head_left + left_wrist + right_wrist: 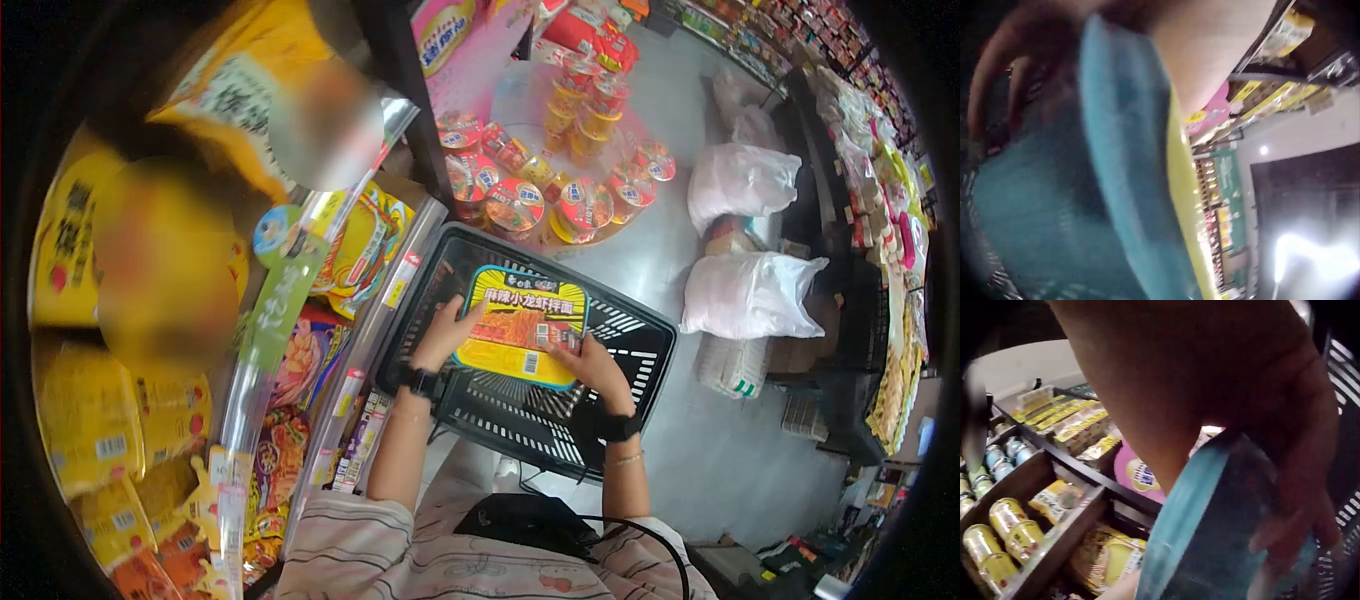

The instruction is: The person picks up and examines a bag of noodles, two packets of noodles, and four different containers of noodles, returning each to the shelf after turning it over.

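Observation:
Both hands hold a boxed noodle tray (pixel 530 320) with a yellow printed lid and a teal rim. It lies nearly flat over a black slotted shopping basket (pixel 500 412). My left hand (pixel 445 335) grips its left edge, thumb on the lid; in the left wrist view the fingers (pixel 991 94) reach under the teal tray side (pixel 1125 162). On the opposite edge, my right hand (pixel 598 370) has its thumb on top near the lower corner. The right wrist view shows its fingers (pixel 1285 544) curled beneath the tray's dark teal underside (pixel 1229 512).
Shelves of bagged noodles (pixel 365 255) run along the left, fronted by a clear price rail (pixel 235 440). Beyond the basket, cup noodles (pixel 515 207) stand on a round table. White plastic bags (pixel 755 295) sit to the right, before a dark display rack (pixel 840 230).

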Motion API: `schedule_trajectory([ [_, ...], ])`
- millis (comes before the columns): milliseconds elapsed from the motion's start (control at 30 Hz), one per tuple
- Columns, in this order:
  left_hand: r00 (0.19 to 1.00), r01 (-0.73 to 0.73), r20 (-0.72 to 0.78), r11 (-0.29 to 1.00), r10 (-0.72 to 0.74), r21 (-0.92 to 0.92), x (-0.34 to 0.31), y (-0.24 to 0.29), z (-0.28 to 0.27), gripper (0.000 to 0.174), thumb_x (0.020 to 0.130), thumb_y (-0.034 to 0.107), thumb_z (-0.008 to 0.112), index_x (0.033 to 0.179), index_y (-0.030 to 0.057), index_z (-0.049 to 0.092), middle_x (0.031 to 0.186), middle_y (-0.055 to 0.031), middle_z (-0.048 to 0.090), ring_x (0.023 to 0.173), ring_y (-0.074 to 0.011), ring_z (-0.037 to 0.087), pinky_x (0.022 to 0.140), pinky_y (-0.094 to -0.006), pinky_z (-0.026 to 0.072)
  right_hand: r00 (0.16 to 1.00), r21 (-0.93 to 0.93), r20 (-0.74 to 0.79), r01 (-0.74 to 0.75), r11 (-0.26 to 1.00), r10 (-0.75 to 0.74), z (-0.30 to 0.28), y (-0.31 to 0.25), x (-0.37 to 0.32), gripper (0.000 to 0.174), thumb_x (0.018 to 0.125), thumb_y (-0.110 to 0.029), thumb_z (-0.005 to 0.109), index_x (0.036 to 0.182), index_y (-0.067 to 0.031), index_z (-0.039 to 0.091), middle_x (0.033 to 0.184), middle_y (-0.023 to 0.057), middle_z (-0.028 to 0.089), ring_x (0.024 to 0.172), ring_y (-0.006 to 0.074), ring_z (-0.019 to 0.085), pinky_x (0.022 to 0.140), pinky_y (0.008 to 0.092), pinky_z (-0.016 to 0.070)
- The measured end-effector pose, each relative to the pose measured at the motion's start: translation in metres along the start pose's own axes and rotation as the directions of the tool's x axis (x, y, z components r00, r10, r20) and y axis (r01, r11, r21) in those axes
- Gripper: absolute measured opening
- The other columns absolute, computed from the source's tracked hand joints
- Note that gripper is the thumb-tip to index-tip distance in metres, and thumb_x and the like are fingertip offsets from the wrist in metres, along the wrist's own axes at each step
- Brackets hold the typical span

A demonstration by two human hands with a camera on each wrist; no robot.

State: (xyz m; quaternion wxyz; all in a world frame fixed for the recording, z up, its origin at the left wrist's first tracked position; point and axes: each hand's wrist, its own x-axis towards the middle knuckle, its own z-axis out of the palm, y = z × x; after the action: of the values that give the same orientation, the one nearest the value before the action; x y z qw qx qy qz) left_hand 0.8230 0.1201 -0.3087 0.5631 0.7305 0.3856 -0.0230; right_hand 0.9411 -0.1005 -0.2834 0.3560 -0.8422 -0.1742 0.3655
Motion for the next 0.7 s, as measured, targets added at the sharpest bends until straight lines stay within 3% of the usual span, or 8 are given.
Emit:
schedule_trajectory([
  [67, 0.994, -0.105, -0.039, 0.949, 0.098, -0.297, -0.048, 0.013, -0.007, 0.047, 0.085, 0.036, 0.052, 0.114, -0.0005, 0.045, 0.111, -0.0165, 0.051, 0.103, -0.0215, 0.049, 0.086, -0.0293, 0.0374, 0.998, -0.048, -0.032, 0.058, 0.997, -0.059, -0.010, -0.021, -0.030, 0.059, 0.072, -0.047, 0.066, 0.091, 0.0069, 0.053, 0.077, 0.0221, 0.062, 0.073, 0.0319, 0.063, 0.064, 0.0349, 0.0480],
  [133, 0.983, -0.168, -0.050, 0.769, 0.175, -0.616, -0.094, 0.012, -0.011, 0.034, 0.087, 0.026, 0.055, 0.109, 0.0035, 0.044, 0.101, -0.0091, 0.052, 0.094, -0.0138, 0.048, 0.080, -0.0254, 0.0380, 0.979, -0.035, -0.059, 0.193, 0.981, -0.195, -0.023, -0.055, -0.076, 0.053, 0.074, -0.042, 0.066, 0.093, 0.0056, 0.051, 0.075, 0.0212, 0.062, 0.070, 0.0330, 0.063, 0.062, 0.0361, 0.0480],
  [233, 0.928, -0.343, -0.337, 0.716, 0.159, -0.608, -0.169, 0.026, -0.009, 0.029, 0.087, 0.016, 0.055, 0.110, 0.0073, 0.040, 0.097, -0.0044, 0.048, 0.090, -0.0104, 0.045, 0.078, -0.0238, 0.0374, 0.933, -0.119, -0.063, 0.344, 0.931, -0.353, -0.024, -0.060, -0.129, 0.050, 0.077, -0.039, 0.064, 0.096, 0.0049, 0.050, 0.075, 0.0205, 0.062, 0.071, 0.0321, 0.063, 0.061, 0.0352, 0.0482],
  [267, 0.906, -0.400, -0.386, 0.656, 0.176, -0.640, -0.195, 0.034, -0.007, 0.036, 0.086, 0.015, 0.055, 0.117, 0.0078, 0.038, 0.099, -0.0044, 0.049, 0.092, -0.0111, 0.046, 0.079, -0.0241, 0.0381, 0.906, -0.016, -0.077, 0.417, 0.909, -0.417, -0.021, -0.060, -0.148, 0.048, 0.078, -0.033, 0.065, 0.101, 0.0049, 0.047, 0.079, 0.0187, 0.063, 0.073, 0.0275, 0.064, 0.064, 0.0330, 0.0483],
  [300, 0.889, -0.431, -0.422, 0.642, 0.179, -0.635, -0.222, 0.045, -0.006, 0.042, 0.086, 0.014, 0.055, 0.123, 0.0058, 0.037, 0.102, -0.0052, 0.050, 0.094, -0.0118, 0.047, 0.080, -0.0243, 0.0386, 0.899, 0.186, -0.001, 0.431, 0.883, -0.439, -0.020, -0.058, -0.165, 0.057, 0.079, -0.023, 0.065, 0.119, 0.0051, 0.036, 0.100, 0.0180, 0.059, 0.090, 0.0197, 0.059, 0.076, 0.0294, 0.0463],
  [367, 0.894, -0.416, -0.416, 0.661, 0.169, -0.625, -0.261, 0.032, -0.003, 0.044, 0.086, 0.013, 0.055, 0.125, 0.0028, 0.037, 0.107, -0.0061, 0.051, 0.096, -0.0112, 0.047, 0.081, -0.0244, 0.0389, 0.799, 0.353, -0.117, 0.588, 0.728, -0.589, -0.011, -0.051, -0.201, 0.072, 0.080, -0.013, 0.064, 0.133, 0.0032, 0.019, 0.121, 0.0148, 0.045, 0.107, 0.0158, 0.047, 0.090, 0.0281, 0.0388],
  [467, 0.917, -0.389, -0.364, 0.574, 0.165, -0.721, -0.323, 0.026, 0.005, 0.044, 0.085, 0.011, 0.055, 0.125, 0.0007, 0.039, 0.109, -0.0060, 0.051, 0.096, -0.0108, 0.048, 0.083, -0.0244, 0.0386, 0.795, 0.544, -0.099, 0.547, 0.636, -0.599, -0.007, -0.032, -0.242, 0.080, 0.081, -0.008, 0.061, 0.138, 0.0008, 0.005, 0.129, 0.0119, 0.035, 0.115, 0.0154, 0.039, 0.096, 0.0275, 0.0327],
  [700, 0.831, -0.557, -0.377, 0.617, 0.409, -0.556, -0.434, 0.017, 0.026, 0.053, 0.081, 0.004, 0.059, 0.127, -0.0008, 0.034, 0.114, -0.0066, 0.050, 0.102, -0.0121, 0.047, 0.089, -0.0263, 0.0377, 0.783, 0.629, -0.114, 0.533, 0.566, -0.611, -0.006, -0.032, -0.333, 0.073, 0.081, -0.004, 0.060, 0.137, 0.0021, 0.014, 0.125, 0.0100, 0.041, 0.108, 0.0127, 0.044, 0.092, 0.0263, 0.0366],
])
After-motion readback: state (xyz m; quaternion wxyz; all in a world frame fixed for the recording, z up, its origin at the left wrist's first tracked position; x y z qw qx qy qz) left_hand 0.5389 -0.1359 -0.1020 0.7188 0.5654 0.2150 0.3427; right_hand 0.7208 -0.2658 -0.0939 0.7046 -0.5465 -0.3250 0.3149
